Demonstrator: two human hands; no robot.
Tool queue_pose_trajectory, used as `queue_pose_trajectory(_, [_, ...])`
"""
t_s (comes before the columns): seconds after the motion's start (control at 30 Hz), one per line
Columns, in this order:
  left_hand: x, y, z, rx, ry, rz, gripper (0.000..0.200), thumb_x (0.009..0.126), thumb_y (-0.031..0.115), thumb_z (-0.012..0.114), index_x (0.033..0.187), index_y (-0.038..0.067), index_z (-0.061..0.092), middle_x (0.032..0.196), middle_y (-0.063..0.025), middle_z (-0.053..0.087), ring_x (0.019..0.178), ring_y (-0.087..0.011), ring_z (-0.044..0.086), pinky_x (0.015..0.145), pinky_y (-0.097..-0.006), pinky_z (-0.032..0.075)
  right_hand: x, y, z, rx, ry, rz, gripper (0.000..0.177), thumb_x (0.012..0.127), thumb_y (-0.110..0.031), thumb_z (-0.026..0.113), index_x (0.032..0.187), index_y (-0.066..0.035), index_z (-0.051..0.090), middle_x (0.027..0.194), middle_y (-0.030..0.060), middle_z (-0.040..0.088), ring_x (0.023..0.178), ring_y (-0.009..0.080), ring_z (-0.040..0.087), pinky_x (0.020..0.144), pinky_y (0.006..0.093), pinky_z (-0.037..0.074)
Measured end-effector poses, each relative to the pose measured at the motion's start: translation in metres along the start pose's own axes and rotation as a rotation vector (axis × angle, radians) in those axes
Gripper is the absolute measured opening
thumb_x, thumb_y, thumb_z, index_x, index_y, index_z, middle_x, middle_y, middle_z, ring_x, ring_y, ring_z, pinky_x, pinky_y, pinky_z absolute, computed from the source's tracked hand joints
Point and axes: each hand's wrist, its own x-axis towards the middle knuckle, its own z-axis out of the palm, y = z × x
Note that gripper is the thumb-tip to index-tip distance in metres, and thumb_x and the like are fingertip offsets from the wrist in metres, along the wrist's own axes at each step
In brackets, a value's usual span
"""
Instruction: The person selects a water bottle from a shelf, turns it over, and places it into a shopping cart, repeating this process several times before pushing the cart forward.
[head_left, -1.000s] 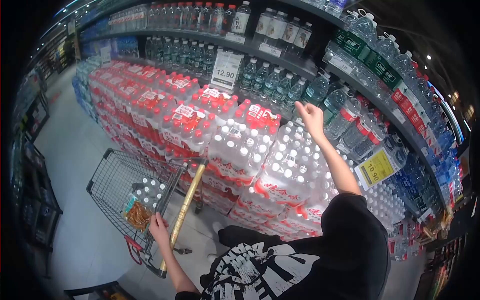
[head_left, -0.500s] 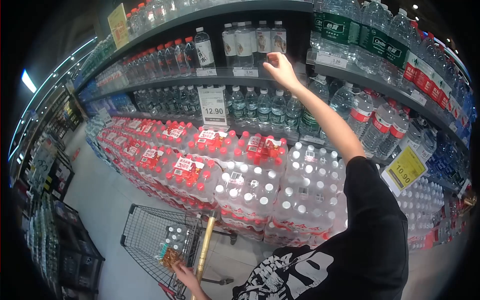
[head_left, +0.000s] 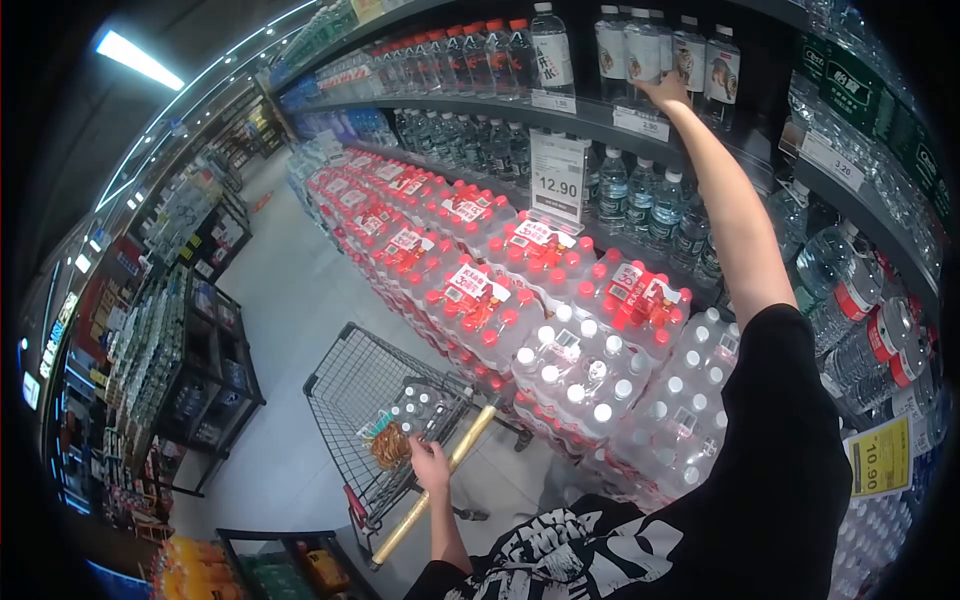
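Note:
My right hand (head_left: 666, 93) reaches up to the middle shelf, its fingers curled around the lower part of a clear water bottle (head_left: 642, 48) with a pale label and a white cap. Similar bottles with animal-picture labels, such as the tiger-label bottle (head_left: 721, 78), stand beside it. Down at the cart, my left hand (head_left: 430, 466) is closed on the edge of a clear bag of brown food (head_left: 390, 449) with a teal top. Next to this bag, a pack of white-capped bottles (head_left: 420, 408) lies in the shopping cart (head_left: 340, 400), near its gold handle (head_left: 432, 488).
Shrink-wrapped red-capped bottle packs (head_left: 480, 300) and white-capped packs (head_left: 580, 365) are stacked between the cart and the shelves. A 12.90 price sign (head_left: 558, 180) rises behind them. A yellow price sign (head_left: 880, 455) hangs at right. Display racks (head_left: 205, 370) stand left across the aisle floor (head_left: 275, 350).
My right hand has gone from hovering before the shelf to closing around a bottle. The view has swung left and tilted, and my left hand stays at the bag in the cart.

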Motion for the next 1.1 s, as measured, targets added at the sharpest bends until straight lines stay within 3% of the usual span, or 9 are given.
queue_pose_trajectory(0.13, [0.003, -0.003, 0.0, 0.032, -0.052, -0.019, 0.028, 0.079, 0.011, 0.052, 0.106, 0.004, 0.051, 0.077, -0.0165, 0.062, 0.074, -0.0351, 0.061, 0.068, -0.0449, 0.045, 0.01, 0.012, 0.008, -0.006, -0.051, 0.016, 0.107, 0.058, -0.057, 0.073, 0.136, 0.002, 0.028, 0.129, 0.0236, 0.047, 0.119, 0.0356, 0.048, 0.098, 0.0402, 0.04])
queue_pose_trajectory(0.37, [0.001, 0.002, -0.006, -0.007, -0.102, -0.014, 0.027, 0.079, 0.013, 0.053, 0.105, 0.005, 0.052, 0.079, -0.0157, 0.062, 0.074, -0.035, 0.061, 0.068, -0.0443, 0.046, -0.011, -0.003, -0.006, -0.028, 0.002, -0.063, 0.087, 0.069, -0.046, 0.07, 0.131, 0.002, 0.032, 0.128, 0.0251, 0.048, 0.116, 0.0362, 0.05, 0.099, 0.0386, 0.038])
queue_pose_trajectory(0.5, [0.0, 0.001, -0.009, -0.038, -0.157, -0.018, 0.027, 0.079, 0.014, 0.052, 0.105, 0.006, 0.054, 0.081, -0.0156, 0.063, 0.076, -0.0348, 0.061, 0.069, -0.0435, 0.046, -0.047, -0.032, -0.027, -0.187, 0.014, 0.047, 0.067, 0.08, -0.039, 0.062, 0.125, 0.001, 0.034, 0.124, 0.0286, 0.048, 0.115, 0.0399, 0.048, 0.095, 0.0428, 0.04])
queue_pose_trajectory(0.57, [0.001, -0.003, -0.008, -0.089, -0.161, -0.007, 0.027, 0.079, 0.014, 0.052, 0.105, 0.006, 0.054, 0.081, -0.0156, 0.063, 0.076, -0.0356, 0.061, 0.069, -0.0437, 0.046, -0.059, -0.038, -0.033, -0.187, 0.091, -0.059, 0.058, 0.084, -0.035, 0.058, 0.123, 0.001, 0.035, 0.12, 0.0299, 0.049, 0.112, 0.0421, 0.049, 0.091, 0.045, 0.041])
queue_pose_trajectory(0.7, [0.003, -0.002, -0.016, -0.181, -0.181, -0.007, 0.027, 0.08, 0.016, 0.051, 0.105, 0.006, 0.052, 0.082, -0.0163, 0.063, 0.077, -0.0359, 0.061, 0.07, -0.0444, 0.046, -0.078, -0.048, -0.034, -0.095, 0.443, -0.496, 0.049, 0.086, -0.025, 0.056, 0.124, -0.001, 0.035, 0.112, 0.0279, 0.052, 0.105, 0.0431, 0.051, 0.087, 0.0458, 0.042])
queue_pose_trajectory(0.77, [0.003, -0.005, -0.015, -0.202, -0.167, 0.004, 0.026, 0.08, 0.015, 0.05, 0.104, 0.006, 0.052, 0.08, -0.0159, 0.063, 0.076, -0.0357, 0.061, 0.068, -0.0444, 0.046, -0.105, -0.075, -0.037, -0.048, 0.587, -0.457, 0.049, 0.085, -0.02, 0.058, 0.126, -0.003, 0.037, 0.115, 0.0256, 0.05, 0.104, 0.0431, 0.051, 0.086, 0.0465, 0.042])
queue_pose_trajectory(0.83, [0.003, -0.002, -0.014, -0.215, -0.166, 0.015, 0.025, 0.081, 0.015, 0.05, 0.104, 0.006, 0.052, 0.079, -0.0155, 0.063, 0.074, -0.0355, 0.061, 0.067, -0.0444, 0.046, -0.121, -0.095, -0.04, 0.016, 0.691, -0.596, 0.055, 0.085, -0.023, 0.06, 0.131, -0.006, 0.035, 0.119, 0.0209, 0.048, 0.11, 0.038, 0.047, 0.093, 0.0443, 0.037])
queue_pose_trajectory(1.03, [0.004, 0.001, -0.019, -0.256, -0.176, 0.029, 0.024, 0.081, 0.016, 0.051, 0.103, 0.006, 0.053, 0.073, -0.0133, 0.062, 0.068, -0.0329, 0.062, 0.063, -0.0431, 0.046, -0.229, -0.164, -0.009, 0.813, 0.23, -0.597, 0.059, 0.091, -0.031, 0.056, 0.13, 0.0, 0.024, 0.122, 0.0172, 0.041, 0.114, 0.0214, 0.043, 0.097, 0.0327, 0.033])
queue_pose_trajectory(1.1, [0.004, 0.002, -0.021, -0.27, -0.206, 0.021, 0.024, 0.08, 0.015, 0.052, 0.102, 0.006, 0.053, 0.073, -0.0134, 0.062, 0.067, -0.032, 0.062, 0.062, -0.0422, 0.047, -0.275, -0.179, 0.009, 0.806, 0.106, -0.498, 0.055, 0.092, -0.031, 0.054, 0.128, -0.001, 0.024, 0.124, 0.0156, 0.038, 0.115, 0.021, 0.04, 0.098, 0.0338, 0.032])
